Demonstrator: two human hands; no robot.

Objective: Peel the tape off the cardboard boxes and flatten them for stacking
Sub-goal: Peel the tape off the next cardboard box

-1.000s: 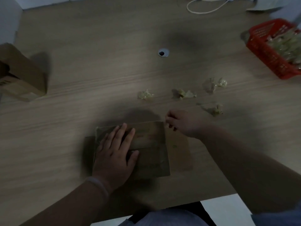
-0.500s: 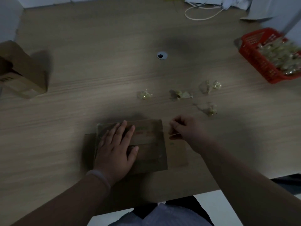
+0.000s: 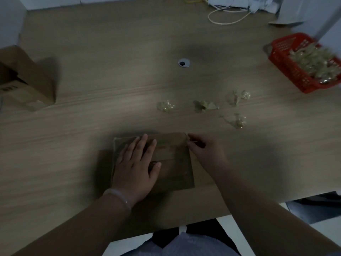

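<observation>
Dim light; wooden table [image 3: 92, 58], white walls [image 3: 11, 21], pale floor [image 3: 228, 230].

dim, underexposed and grainy, with muted colour. a broad soft shadow pools on the counter [image 3: 64, 148] around the flat cardboard [image 3: 175, 163]. the red basket [image 3: 287, 71] at the right edge smears with blur, and wide-angle distortion bends the far corners.

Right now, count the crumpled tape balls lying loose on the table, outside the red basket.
4: the leftmost tape ball, the middle tape ball, the far-right tape ball, and the near-right tape ball, closest to the camera. None seems hidden, though the light is dim.
</observation>
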